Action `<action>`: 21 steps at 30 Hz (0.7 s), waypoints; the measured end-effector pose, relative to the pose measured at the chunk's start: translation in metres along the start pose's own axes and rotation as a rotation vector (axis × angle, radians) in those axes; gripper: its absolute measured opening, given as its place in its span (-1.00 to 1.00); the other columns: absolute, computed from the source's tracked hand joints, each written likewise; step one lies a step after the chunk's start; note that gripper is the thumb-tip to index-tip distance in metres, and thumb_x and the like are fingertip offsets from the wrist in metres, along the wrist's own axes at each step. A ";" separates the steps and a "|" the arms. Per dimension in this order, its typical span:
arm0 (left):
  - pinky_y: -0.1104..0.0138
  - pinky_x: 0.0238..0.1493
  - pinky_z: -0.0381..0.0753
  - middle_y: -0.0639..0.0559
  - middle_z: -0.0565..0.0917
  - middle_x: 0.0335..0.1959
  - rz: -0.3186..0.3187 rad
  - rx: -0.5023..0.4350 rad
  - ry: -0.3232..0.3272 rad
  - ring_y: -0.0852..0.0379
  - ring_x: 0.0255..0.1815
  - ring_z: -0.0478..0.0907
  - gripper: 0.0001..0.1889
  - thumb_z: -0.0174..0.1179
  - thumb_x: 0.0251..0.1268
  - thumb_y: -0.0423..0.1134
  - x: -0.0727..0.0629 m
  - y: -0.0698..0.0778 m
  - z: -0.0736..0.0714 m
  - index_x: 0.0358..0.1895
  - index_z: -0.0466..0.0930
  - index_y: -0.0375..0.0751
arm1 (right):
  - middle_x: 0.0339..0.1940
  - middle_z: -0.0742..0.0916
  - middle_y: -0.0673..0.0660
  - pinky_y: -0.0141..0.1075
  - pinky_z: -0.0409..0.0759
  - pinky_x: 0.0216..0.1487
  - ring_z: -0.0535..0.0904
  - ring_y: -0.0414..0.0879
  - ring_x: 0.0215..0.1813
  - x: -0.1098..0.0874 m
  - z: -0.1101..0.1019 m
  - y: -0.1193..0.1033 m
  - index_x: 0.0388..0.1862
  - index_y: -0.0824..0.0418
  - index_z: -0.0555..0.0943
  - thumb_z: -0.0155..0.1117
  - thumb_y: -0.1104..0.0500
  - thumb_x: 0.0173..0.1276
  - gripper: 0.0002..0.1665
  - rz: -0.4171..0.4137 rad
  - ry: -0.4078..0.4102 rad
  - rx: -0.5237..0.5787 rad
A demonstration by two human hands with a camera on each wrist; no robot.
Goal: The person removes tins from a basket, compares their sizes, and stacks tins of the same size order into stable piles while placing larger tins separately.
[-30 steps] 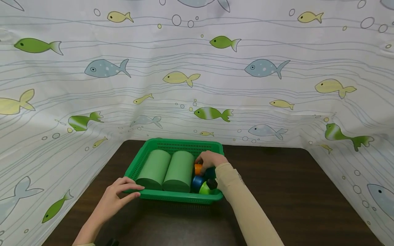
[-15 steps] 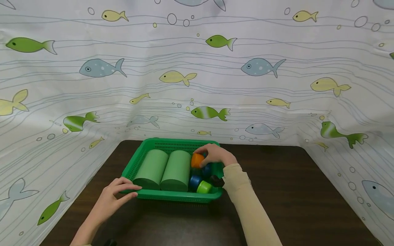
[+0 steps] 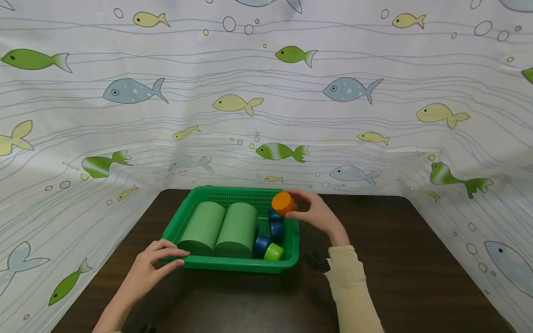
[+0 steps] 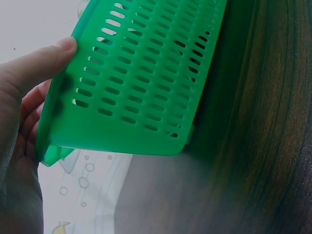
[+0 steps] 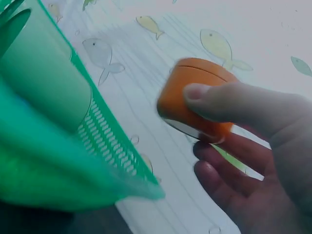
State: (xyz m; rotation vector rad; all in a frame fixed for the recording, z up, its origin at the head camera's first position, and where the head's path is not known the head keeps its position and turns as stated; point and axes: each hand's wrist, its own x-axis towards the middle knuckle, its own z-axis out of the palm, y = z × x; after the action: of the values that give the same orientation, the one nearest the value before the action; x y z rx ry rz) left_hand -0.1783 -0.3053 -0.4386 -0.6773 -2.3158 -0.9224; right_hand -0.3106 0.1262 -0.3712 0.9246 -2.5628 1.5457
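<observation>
A fish-printed curtain wraps round a dark wooden table (image 3: 399,259). The right hand (image 3: 315,212) has just lifted the orange cup (image 3: 283,203) out of the green basket (image 3: 233,265); thumb and fingers clamp it just above the basket's right rim, so it is free of the basket. The left hand (image 3: 151,266) still grips the near left corner. Two green cylinders (image 3: 220,227), blue cups (image 3: 275,227) and a lime cup (image 3: 273,252) remain inside; nothing blocks the way.

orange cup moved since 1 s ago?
Yes. The right hand has lifted the orange cup out from among the cups in the basket to above its far right rim.
</observation>
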 end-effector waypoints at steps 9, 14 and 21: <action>0.53 -0.23 0.38 0.21 0.62 -0.26 0.008 0.009 0.017 0.41 -0.16 0.38 -0.56 0.48 -0.16 -0.55 0.001 0.001 -0.003 -0.16 0.78 0.01 | 0.34 0.57 0.19 0.11 0.54 0.27 0.56 0.15 0.24 -0.038 -0.008 0.020 0.50 -0.06 0.32 0.42 0.20 0.29 -0.17 0.080 0.159 0.007; 0.55 -0.21 0.38 0.24 0.62 -0.26 -0.013 0.009 0.003 0.43 -0.15 0.38 -0.57 0.48 -0.13 -0.52 0.003 0.004 -0.003 -0.16 0.78 0.03 | 0.33 0.57 0.23 0.11 0.56 0.25 0.58 0.18 0.21 -0.052 -0.007 0.030 0.47 0.04 0.35 0.41 0.24 0.29 -0.21 0.108 0.154 -0.005; 0.54 -0.21 0.38 0.27 0.62 -0.24 -0.024 0.007 -0.017 0.43 -0.15 0.38 -0.58 0.47 -0.08 -0.51 0.004 0.006 -0.002 -0.15 0.77 0.05 | 0.30 0.59 0.21 -0.06 0.61 0.22 0.62 0.12 0.17 -0.062 -0.007 0.048 0.39 0.05 0.41 0.43 0.19 0.28 -0.30 0.123 0.148 -0.002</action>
State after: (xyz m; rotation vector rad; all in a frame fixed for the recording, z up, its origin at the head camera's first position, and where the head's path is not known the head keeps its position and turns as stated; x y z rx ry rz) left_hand -0.1765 -0.3021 -0.4321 -0.6585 -2.3459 -0.9222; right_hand -0.2846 0.1776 -0.4247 0.6360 -2.5591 1.5756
